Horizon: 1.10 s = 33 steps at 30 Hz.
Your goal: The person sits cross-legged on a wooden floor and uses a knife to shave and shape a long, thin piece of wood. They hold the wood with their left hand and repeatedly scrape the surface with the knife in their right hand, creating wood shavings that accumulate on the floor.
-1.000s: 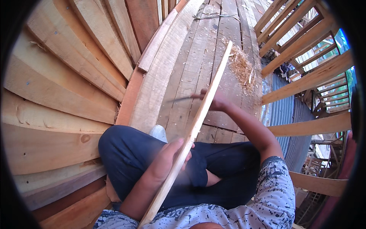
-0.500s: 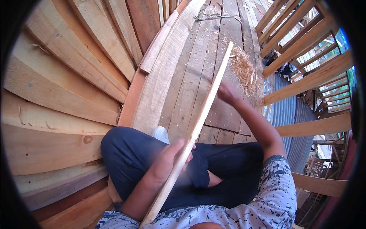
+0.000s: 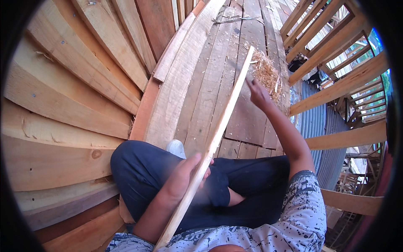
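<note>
A long, pale wooden strip (image 3: 226, 115) runs slantwise from my lap toward the floor ahead. My left hand (image 3: 181, 178) is closed around its lower part, thumb along the near side and fingertips showing beyond it. Near the strip's far end, my right hand (image 3: 260, 95) is closed on a thin, dark, blade-like tool. The tool is blurred and partly hidden behind the strip, so its exact kind is unclear. The strip's near end rests against my patterned shirt (image 3: 235, 235).
Curled wood shavings (image 3: 267, 71) lie heaped on the plank floor (image 3: 205, 105) beyond my right hand. Upright boards (image 3: 63, 159) line the left side. A slatted wooden railing (image 3: 342, 94) stands at the right, with corrugated metal sheeting (image 3: 312, 122) below it.
My right hand has moved slightly right, away from the strip, and the dark tool has shifted with it. The left hand's grip stays the same, and the strip's far end has moved slightly left.
</note>
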Tool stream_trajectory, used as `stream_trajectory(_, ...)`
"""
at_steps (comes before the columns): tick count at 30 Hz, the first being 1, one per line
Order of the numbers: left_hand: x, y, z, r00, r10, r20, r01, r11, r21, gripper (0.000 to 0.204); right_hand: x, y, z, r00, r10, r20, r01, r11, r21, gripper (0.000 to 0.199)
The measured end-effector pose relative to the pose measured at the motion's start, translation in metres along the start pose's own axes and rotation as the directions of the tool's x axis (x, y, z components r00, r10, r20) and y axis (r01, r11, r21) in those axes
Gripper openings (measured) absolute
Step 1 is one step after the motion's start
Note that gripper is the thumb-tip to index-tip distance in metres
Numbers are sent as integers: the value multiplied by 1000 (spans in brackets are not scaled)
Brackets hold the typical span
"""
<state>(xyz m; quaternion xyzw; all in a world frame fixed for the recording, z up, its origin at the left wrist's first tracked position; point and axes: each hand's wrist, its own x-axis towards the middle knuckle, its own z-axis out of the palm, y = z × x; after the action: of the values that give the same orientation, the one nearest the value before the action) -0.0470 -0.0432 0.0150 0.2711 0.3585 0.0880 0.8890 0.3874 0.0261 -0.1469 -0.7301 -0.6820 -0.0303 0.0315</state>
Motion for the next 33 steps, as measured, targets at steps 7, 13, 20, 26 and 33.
stream_trajectory(7,3,-1,5,1000,-10,-11,11,999,44,51,-39,-19,17,765,-635,107,638,770,14,68)
stream_trajectory(13,2,-2,2,1000,0,-17,0,1000,13,51,4,19,-10,989,135,59,-132,990,-49,54)
stream_trajectory(20,3,-1,1,1000,-6,-21,6,1000,18,51,20,-47,30,895,-443,-55,443,863,243,59)
stream_trajectory(26,2,1,4,1000,-10,-8,10,1000,20,52,60,8,43,935,273,227,-324,917,232,45)
stream_trajectory(33,1,1,1,1000,6,-2,-5,1000,22,52,56,-44,6,981,-178,83,152,955,255,44)
